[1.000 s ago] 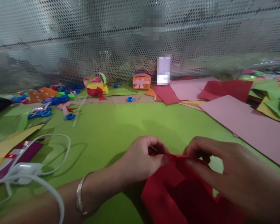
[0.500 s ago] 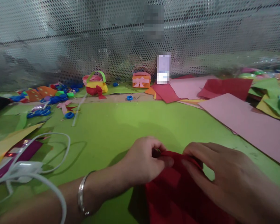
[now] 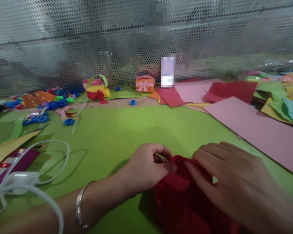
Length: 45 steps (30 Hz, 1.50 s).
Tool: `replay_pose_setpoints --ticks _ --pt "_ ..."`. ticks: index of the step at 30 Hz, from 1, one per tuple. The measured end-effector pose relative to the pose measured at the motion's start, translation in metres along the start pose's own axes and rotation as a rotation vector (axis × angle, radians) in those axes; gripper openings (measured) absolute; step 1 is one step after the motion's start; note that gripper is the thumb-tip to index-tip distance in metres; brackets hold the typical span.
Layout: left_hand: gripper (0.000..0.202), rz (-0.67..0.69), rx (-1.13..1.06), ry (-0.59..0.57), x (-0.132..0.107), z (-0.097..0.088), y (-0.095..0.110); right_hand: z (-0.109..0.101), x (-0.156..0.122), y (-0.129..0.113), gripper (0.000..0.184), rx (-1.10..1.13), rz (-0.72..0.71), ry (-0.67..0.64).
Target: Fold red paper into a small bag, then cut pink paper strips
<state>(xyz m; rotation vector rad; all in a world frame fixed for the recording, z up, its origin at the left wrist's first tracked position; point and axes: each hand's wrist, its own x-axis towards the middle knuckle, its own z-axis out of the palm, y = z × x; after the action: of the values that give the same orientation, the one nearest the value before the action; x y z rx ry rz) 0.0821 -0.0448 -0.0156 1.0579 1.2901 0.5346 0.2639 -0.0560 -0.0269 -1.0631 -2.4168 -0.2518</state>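
A dark red sheet [image 3: 178, 201], paper or felt by its look, is between my two hands at the bottom of the view, its upper edge bent over. My left hand [image 3: 148, 165] pinches the top left of that edge between thumb and fingers. On the other side my right hand [image 3: 229, 175] grips the upper right edge, thumb on the near face and fingers behind. The sheet's lower end runs out of the picture, and my right hand covers its right part.
Pink paper [image 3: 256, 130] lies at right, beside coloured sheets. Small paper baskets, one yellow [image 3: 100, 90] and one orange [image 3: 145, 85], stand at the back near a lit phone [image 3: 168, 71]. Blue scissors [image 3: 36, 119] and a white cable [image 3: 67, 156] are at left. A perforated metal wall [image 3: 100, 42] rises behind.
My right hand has turned slightly, its knuckles higher and its fingers closer together along the red edge. My left hand keeps its pinch. The whole view has shifted a little.
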Motion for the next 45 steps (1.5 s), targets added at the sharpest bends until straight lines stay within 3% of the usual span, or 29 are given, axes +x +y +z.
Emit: replay_pose_setpoints --ticks 3,8,11,14,19,21,24,28,30,32,36,39,45 --pt "0.006 -0.006 -0.021 -0.001 0.001 -0.002 0.0 0.0 -0.002 -0.001 0.027 0.112 0.021 -0.04" --pt "0.013 0.078 -0.018 0.092 0.006 -0.004 -0.003 -0.009 -0.004 -0.002 0.015 0.495 0.077 -0.213" --pt "0.017 0.147 -0.055 0.077 0.008 -0.006 -0.005 -0.012 0.001 0.006 0.025 0.689 0.241 -0.294" --pt "0.018 0.263 -0.07 0.045 0.01 -0.008 -0.008 -0.009 0.01 0.017 0.031 0.699 0.462 -0.326" --pt "0.021 0.481 -0.001 0.056 0.008 -0.013 -0.007 -0.004 0.021 0.024 0.031 0.877 0.581 -0.72" --pt "0.02 0.503 0.031 0.097 0.007 -0.014 -0.005 -0.003 0.023 0.022 0.03 0.987 0.626 -0.766" --pt "0.01 0.439 0.05 0.162 0.006 -0.014 -0.003 -0.003 0.024 0.019 0.022 1.091 0.667 -0.78" --pt "0.014 0.377 0.061 0.202 0.005 -0.017 -0.003 0.002 0.022 0.017 0.021 1.128 0.712 -0.752" --pt "0.014 0.375 0.113 0.266 0.003 -0.021 -0.001 0.005 0.022 0.016 0.024 1.105 0.74 -0.676" --pt "0.028 0.385 0.198 0.298 -0.002 -0.025 0.004 0.008 0.023 0.015 0.025 1.053 0.75 -0.572" --pt "0.031 0.361 0.359 0.242 -0.013 -0.027 0.014 0.012 0.024 0.012 0.026 0.972 0.724 -0.451" --pt "0.052 0.311 0.393 0.234 -0.013 -0.023 0.017 0.014 0.024 0.01 0.027 0.977 0.683 -0.471" --pt "0.046 0.271 0.312 0.195 -0.007 -0.021 0.012 0.017 0.023 0.015 0.033 1.161 0.749 -0.555"
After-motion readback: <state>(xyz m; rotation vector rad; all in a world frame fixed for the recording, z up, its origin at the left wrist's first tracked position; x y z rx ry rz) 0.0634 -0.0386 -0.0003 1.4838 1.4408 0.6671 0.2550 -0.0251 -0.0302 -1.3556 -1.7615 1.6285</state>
